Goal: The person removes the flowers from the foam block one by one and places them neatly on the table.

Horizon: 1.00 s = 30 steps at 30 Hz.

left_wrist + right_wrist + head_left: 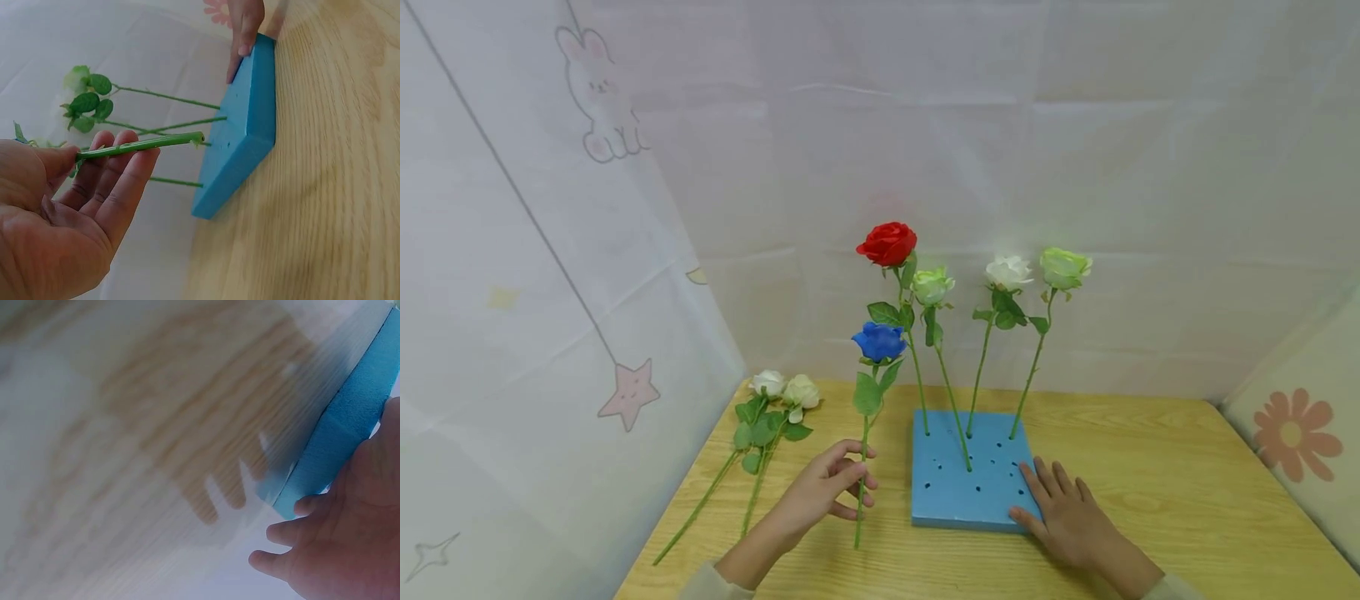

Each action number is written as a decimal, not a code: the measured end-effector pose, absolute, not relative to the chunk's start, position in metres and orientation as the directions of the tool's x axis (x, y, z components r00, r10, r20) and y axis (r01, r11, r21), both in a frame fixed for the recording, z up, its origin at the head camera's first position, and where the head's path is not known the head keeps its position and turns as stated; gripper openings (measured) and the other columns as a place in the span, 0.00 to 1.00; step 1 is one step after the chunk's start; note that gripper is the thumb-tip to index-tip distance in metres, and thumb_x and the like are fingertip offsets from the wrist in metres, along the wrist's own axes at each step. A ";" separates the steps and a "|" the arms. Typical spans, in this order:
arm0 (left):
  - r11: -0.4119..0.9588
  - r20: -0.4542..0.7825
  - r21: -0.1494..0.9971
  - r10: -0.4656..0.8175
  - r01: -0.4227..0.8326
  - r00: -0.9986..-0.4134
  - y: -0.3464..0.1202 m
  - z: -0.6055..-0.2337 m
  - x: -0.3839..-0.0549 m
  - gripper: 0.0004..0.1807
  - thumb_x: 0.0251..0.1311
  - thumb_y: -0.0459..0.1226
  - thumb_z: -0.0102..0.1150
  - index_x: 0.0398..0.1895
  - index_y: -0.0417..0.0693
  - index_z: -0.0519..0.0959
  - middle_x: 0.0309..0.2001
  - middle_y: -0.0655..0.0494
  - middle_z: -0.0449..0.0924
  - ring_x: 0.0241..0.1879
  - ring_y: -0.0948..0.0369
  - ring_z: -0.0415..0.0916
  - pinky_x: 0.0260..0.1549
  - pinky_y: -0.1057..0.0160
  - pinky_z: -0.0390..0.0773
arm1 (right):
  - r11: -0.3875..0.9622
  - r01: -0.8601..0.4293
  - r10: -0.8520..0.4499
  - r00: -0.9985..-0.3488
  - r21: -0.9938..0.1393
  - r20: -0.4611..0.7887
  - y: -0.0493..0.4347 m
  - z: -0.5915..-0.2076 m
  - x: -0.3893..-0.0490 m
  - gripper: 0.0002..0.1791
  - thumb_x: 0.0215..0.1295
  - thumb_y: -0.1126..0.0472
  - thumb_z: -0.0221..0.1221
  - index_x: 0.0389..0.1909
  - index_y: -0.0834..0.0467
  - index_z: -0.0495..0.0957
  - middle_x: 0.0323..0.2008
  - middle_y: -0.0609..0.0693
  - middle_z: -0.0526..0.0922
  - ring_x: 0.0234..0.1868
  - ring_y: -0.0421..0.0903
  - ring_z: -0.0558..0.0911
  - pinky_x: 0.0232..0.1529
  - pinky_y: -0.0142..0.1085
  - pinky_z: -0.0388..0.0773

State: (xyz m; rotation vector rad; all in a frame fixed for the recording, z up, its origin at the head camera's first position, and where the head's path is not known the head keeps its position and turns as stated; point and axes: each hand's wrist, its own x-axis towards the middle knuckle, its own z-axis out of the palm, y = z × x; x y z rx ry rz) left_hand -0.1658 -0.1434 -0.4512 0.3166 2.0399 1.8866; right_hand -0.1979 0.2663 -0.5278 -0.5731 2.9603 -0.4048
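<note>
My left hand (820, 492) pinches the stem of a blue rose (880, 342) between thumb and fingers, flower upward, to the left of a blue foam block (943, 507). In the left wrist view the cut end of the green stem (144, 145) sticks out past the fingers, pointing toward the block. My right hand (1071, 517) rests with straight fingers on the block's right edge. Standing in the block's holes are a red rose (889, 244), a white rose (1008, 272) and two light green roses, one nearer the middle (932, 286) and one at right (1064, 268).
On the left of the wooden table (1165, 475) lie a white rose (767, 382) and a cream rose (802, 392), stems toward the front. More small holes dot the block's top. A pale cloth backdrop (910, 125) rises behind the table and along both sides.
</note>
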 end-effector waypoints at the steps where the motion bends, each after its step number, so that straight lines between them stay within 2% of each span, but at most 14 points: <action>1: 0.095 -0.102 0.993 0.382 -0.071 -0.919 -0.146 -0.452 -0.165 0.22 0.77 0.48 0.50 0.67 0.49 0.70 0.48 0.43 0.82 0.43 0.49 0.84 0.38 0.47 0.86 | 0.894 -0.358 -0.381 -0.924 -0.270 -0.036 0.266 -0.528 -0.198 0.47 0.74 0.29 0.42 0.80 0.58 0.53 0.79 0.64 0.51 0.76 0.72 0.51 0.67 0.75 0.48; 4: 0.101 -0.117 0.991 0.362 -0.086 -0.925 -0.156 -0.456 -0.164 0.22 0.78 0.48 0.49 0.67 0.48 0.69 0.49 0.41 0.81 0.45 0.47 0.83 0.38 0.46 0.86 | 0.891 -0.371 -0.387 -0.922 -0.261 -0.013 0.266 -0.527 -0.198 0.46 0.74 0.29 0.43 0.80 0.58 0.54 0.79 0.64 0.51 0.76 0.72 0.51 0.67 0.75 0.49; 10: 0.124 -0.141 0.987 0.326 -0.106 -0.935 -0.177 -0.467 -0.163 0.23 0.77 0.49 0.50 0.66 0.47 0.69 0.47 0.45 0.82 0.46 0.42 0.83 0.36 0.47 0.86 | 0.891 -0.367 -0.386 -0.922 -0.268 -0.021 0.266 -0.528 -0.197 0.46 0.74 0.29 0.43 0.80 0.58 0.54 0.79 0.63 0.51 0.76 0.72 0.51 0.67 0.75 0.48; 22: 0.162 -0.197 0.974 0.281 -0.156 -0.939 -0.204 -0.480 -0.171 0.24 0.77 0.48 0.51 0.68 0.47 0.68 0.49 0.42 0.82 0.45 0.44 0.83 0.34 0.49 0.86 | 0.894 -0.355 -0.378 -0.925 -0.273 -0.038 0.266 -0.526 -0.195 0.47 0.74 0.29 0.43 0.80 0.58 0.54 0.79 0.64 0.52 0.76 0.72 0.52 0.67 0.75 0.47; 30: 0.198 -0.228 0.965 0.293 -0.174 -0.929 -0.212 -0.482 -0.175 0.23 0.79 0.46 0.48 0.70 0.47 0.66 0.50 0.40 0.79 0.45 0.43 0.82 0.33 0.48 0.86 | 0.894 -0.342 -0.373 -0.926 -0.289 -0.056 0.265 -0.524 -0.195 0.47 0.74 0.29 0.43 0.80 0.57 0.53 0.78 0.64 0.52 0.76 0.72 0.51 0.67 0.75 0.46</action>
